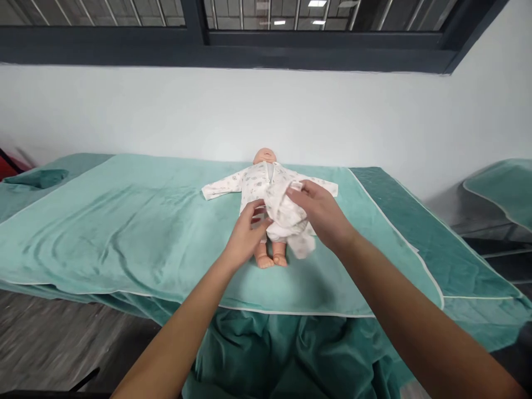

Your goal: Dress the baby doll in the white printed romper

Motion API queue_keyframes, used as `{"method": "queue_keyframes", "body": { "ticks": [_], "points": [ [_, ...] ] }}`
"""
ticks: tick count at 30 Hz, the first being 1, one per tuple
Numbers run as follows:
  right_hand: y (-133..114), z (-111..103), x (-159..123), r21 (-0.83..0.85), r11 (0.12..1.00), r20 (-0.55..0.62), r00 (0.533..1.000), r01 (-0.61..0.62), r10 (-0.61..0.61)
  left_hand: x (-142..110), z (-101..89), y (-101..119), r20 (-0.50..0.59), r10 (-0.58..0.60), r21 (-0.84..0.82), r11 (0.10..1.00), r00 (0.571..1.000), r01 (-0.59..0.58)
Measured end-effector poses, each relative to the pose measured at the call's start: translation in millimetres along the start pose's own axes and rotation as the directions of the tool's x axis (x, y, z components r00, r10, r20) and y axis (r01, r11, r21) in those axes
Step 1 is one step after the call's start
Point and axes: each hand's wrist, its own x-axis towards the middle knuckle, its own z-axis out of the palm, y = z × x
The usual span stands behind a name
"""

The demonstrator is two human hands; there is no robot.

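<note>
A baby doll [265,154] lies on its back on the bed, head toward the wall and bare feet toward me. It wears a white patterned long-sleeved top [254,180], with both sleeves spread out sideways. Above its belly and legs, my right hand [318,208] pinches a bunched white patterned baby garment [285,208]; a loose end hangs down, blurred. My left hand [249,230] is at the garment's left edge, fingers curled and thumb against the cloth. What the left fingertips grip is partly hidden.
A light green blanket [137,221] with white piping covers the darker green bed cover [469,260]. Behind stands a white wall [166,111] below a dark window frame [266,52]. Another green-covered surface [507,188] is at the right.
</note>
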Motion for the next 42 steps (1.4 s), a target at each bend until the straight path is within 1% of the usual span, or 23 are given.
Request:
{"method": "queue_keyframes", "body": {
  "ticks": [2,3,5,7,8,10,13,16,18,20,22,24,26,28,30,33,35,37,38,39,40,42],
  "points": [
    [-17.9,15.7,8.1,0.112,0.993,0.075,0.996,0.037,-0.045,-0.4,-9.9,20.3,0.039,0.018,-0.19,0.982,0.999,-0.01],
    [-25.1,22.1,11.2,0.157,0.986,0.101,0.992,0.06,-0.076,-0.6,-15.3,29.0,0.043,0.038,-0.248,0.968,0.998,-0.026],
    [-35.5,32.6,14.8,0.208,0.97,0.133,0.979,0.124,-0.153,0.0,-25.5,42.9,0.025,0.072,-0.309,0.949,0.997,-0.061],
    [-40.5,40.8,14.7,0.188,0.959,0.166,0.955,0.213,-0.245,2.1,-33.9,52.5,-0.02,0.079,-0.338,0.938,0.997,-0.081],
    [-41.6,44.3,13.3,0.145,0.953,0.193,0.937,0.265,-0.29,3.6,-37.2,56.1,-0.048,0.076,-0.347,0.934,0.996,-0.088],
    [-42.2,49.6,9.4,0.008,0.925,0.258,0.893,0.379,-0.368,6.1,-42.4,62.1,-0.094,0.065,-0.357,0.929,0.993,-0.094],
    [-43.4,52.7,4.8,-0.212,0.826,0.336,0.833,0.523,-0.441,6.4,-47.4,70.0,-0.109,0.064,-0.343,0.934,0.992,-0.098],
    [-48.2,49.7,7.0,-0.336,0.728,0.343,0.797,0.598,-0.497,4.1,-50.3,77.6,-0.132,0.121,-0.267,0.952,0.984,-0.153],
    [-53.5,46.0,11.3,-0.37,0.688,0.323,0.781,0.624,-0.535,4.0,-53.1,82.6,-0.182,0.189,-0.203,0.953,0.965,-0.225],
    [-60.1,42.6,16.1,-0.372,0.676,0.319,0.771,0.637,-0.551,6.0,-57.5,88.1,-0.237,0.266,-0.127,0.945,0.934,-0.302],
    [-67.1,40.9,19.9,-0.36,0.673,0.326,0.763,0.646,-0.558,9.8,-63.0,94.2,-0.24,0.325,-0.057,0.936,0.915,-0.348],
    [-73.6,40.9,22.7,-0.352,0.663,0.322,0.751,0.66,-0.576,14.5,-67.7,100.1,-0.183,0.329,-0.018,0.941,0.927,-0.337],
    [-78.9,41.5,24.6,-0.348,0.651,0.32,0.738,0.675,-0.594,19.7,-70.5,104.3,-0.123,0.276,-0.02,0.96,0.953,-0.28],
    [-82.7,41.6,25.8,-0.342,0.66,0.329,0.743,0.669,-0.582,25.4,-71.5,106.4,-0.105,0.216,-0.048,0.974,0.971,-0.222],
    [-85.2,40.4,25.7,-0.323,0.698,0.317,0.768,0.639,-0.557,31.5,-71.7,107.4,-0.117,0.188,-0.085,0.976,0.975,-0.199],
    [-87.3,37.4,22.3,-0.233,0.804,0.277,0.829,0.548,-0.485,38.7,-71.6,111.1,-0.194,0.212,-0.142,0.96,0.958,-0.241],
    [-89.0,35.7,19.4,-0.15,0.871,0.282,0.865,0.468,-0.416,40.7,-71.7,116.5,-0.242,0.234,-0.183,0.942,0.942,-0.281],
    [-91.9,34.6,17.9,-0.074,0.905,0.277,0.88,0.419,-0.385,40.1,-72.7,123.6,-0.232,0.256,-0.233,0.922,0.938,-0.309],
    [-93.9,34.1,18.2,-0.033,0.907,0.256,0.881,0.42,-0.399,39.0,-73.8,127.1,-0.2,0.267,-0.27,0.91,0.943,-0.315],
    [-96.1,33.5,19.2,0.01,0.9,0.222,0.877,0.436,-0.427,37.6,-75.3,130.2,-0.14,0.274,-0.318,0.897,0.951,-0.306],
    [-98.2,32.8,20.6,0.053,0.887,0.181,0.869,0.459,-0.46,36.2,-77.2,132.5,-0.06,0.275,-0.369,0.887,0.959,-0.278],
    [-101.4,30.7,24.2,0.123,0.859,0.095,0.856,0.496,-0.508,33.9,-81.5,134.1,0.143,0.245,-0.418,0.893,0.959,-0.166]
  ]
}}
